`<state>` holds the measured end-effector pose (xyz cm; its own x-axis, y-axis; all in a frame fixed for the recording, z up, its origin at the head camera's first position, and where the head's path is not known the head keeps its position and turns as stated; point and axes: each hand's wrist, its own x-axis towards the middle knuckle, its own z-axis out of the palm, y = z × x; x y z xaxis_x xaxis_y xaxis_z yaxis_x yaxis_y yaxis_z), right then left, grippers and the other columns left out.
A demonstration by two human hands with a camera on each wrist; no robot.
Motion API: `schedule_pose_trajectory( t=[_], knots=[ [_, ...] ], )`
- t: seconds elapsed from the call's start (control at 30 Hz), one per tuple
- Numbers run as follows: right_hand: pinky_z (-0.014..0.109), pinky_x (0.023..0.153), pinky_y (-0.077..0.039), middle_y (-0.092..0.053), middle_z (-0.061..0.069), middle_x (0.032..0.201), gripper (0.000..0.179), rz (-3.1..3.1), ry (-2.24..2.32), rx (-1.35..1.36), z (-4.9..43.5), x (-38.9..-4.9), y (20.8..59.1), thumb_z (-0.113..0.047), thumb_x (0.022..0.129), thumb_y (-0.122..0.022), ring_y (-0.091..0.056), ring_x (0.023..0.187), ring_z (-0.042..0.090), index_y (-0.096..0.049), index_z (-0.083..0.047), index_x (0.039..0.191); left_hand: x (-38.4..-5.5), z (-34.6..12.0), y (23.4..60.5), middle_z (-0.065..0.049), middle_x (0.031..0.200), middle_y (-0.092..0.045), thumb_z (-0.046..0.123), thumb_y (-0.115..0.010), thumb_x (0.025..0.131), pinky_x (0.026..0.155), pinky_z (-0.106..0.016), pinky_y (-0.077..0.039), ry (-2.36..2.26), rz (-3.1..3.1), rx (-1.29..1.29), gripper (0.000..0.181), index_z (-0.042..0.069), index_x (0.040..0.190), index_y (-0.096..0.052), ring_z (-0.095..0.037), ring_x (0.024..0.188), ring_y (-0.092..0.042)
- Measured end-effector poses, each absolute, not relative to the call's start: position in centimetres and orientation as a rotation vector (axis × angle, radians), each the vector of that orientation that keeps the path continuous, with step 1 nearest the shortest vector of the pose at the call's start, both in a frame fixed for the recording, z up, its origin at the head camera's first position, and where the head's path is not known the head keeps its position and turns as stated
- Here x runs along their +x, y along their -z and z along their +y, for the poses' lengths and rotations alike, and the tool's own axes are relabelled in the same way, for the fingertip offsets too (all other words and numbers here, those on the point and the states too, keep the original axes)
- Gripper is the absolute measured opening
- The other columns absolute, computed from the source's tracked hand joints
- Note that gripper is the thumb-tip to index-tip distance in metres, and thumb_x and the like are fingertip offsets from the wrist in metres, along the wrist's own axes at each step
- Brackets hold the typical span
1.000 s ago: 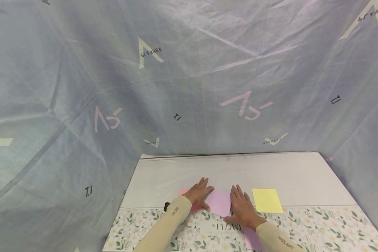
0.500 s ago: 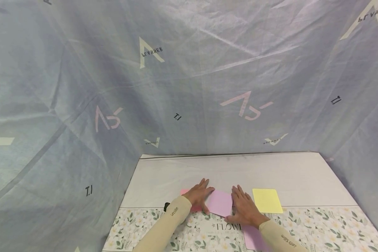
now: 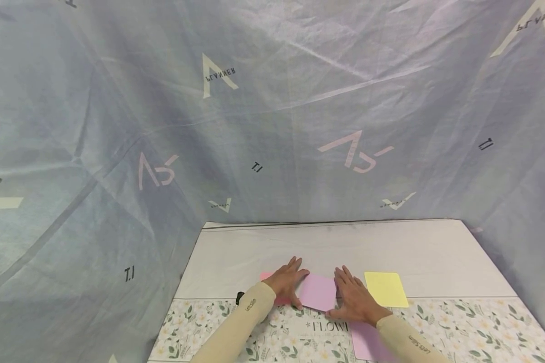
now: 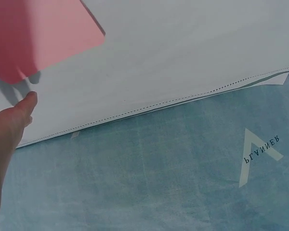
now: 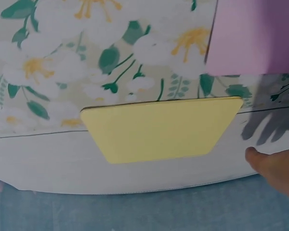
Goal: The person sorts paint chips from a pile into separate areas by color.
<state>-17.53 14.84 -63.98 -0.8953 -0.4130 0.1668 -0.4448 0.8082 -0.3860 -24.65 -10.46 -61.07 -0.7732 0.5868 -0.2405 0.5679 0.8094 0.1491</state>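
Observation:
A light purple square card (image 3: 318, 292) lies between my two hands in the head view, slightly turned. At its left edge, my left hand (image 3: 283, 280) has its fingers spread, thumb side against the card. Beneath that hand is a pink-red square card (image 4: 53, 41), partly covered in the head view but plain in the left wrist view. My right hand (image 3: 353, 301) touches the purple card's right edge, its fingers extended forward and its thumb near the lower right corner. Under my right wrist lies a second purple card (image 3: 367, 344), partly hidden by the sleeve.
A yellow square card (image 3: 386, 290) lies to the right of my right hand. A small black object (image 3: 239, 297) sits beside my left sleeve. The table cover (image 3: 458, 267) is white behind and floral in front, and grey-blue printed cloth (image 3: 290, 151) hangs around it.
The purple card between my hands has shifted slightly right and turned a little straighter. My right hand has moved slightly right; my left hand has hardly moved.

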Motion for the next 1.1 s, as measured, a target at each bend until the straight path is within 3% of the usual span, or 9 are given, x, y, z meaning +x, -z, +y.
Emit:
schedule_pose_trajectory(
  t=[0.37, 0.73, 1.1],
  knots=[
    [0.066, 0.109, -0.034, -0.034, 0.030, 0.155, 0.116, -2.910, -0.666, 0.867, 15.5, -18.9, 62.7, -0.068, 0.068, -0.078, -0.024, 0.145, 0.051, -0.043, 0.012, 0.143, -23.9, -11.8, 61.4, -0.008, 0.167, -0.014, 0.068, -0.085, 0.058, 0.124, -0.040, -0.021, -0.126, 2.763, 0.951, 0.109, 0.024, 0.148, -0.043, -0.025, 0.155, -0.005],
    [0.065, 0.113, -0.029, -0.028, 0.028, 0.158, 0.109, -2.976, -0.678, 0.922, 15.1, -19.9, 61.9, -0.063, 0.071, -0.079, -0.017, 0.149, 0.048, -0.041, 0.006, 0.147, -23.6, -12.8, 61.3, -0.014, 0.166, -0.015, 0.071, -0.083, 0.058, 0.123, -0.046, -0.021, -0.161, 2.814, 0.985, 0.108, 0.017, 0.144, -0.045, -0.029, 0.155, -0.004],
    [0.070, 0.109, -0.031, -0.031, 0.033, 0.154, 0.106, -2.912, -0.651, 1.017, 14.2, -20.8, 61.3, -0.061, 0.072, -0.080, -0.022, 0.144, 0.055, -0.043, 0.007, 0.144, -23.6, -14.0, 61.5, -0.014, 0.166, -0.016, 0.072, -0.082, 0.059, 0.123, -0.045, -0.022, -0.157, 2.862, 0.964, 0.108, 0.015, 0.143, -0.046, -0.030, 0.155, -0.006]
  ],
)
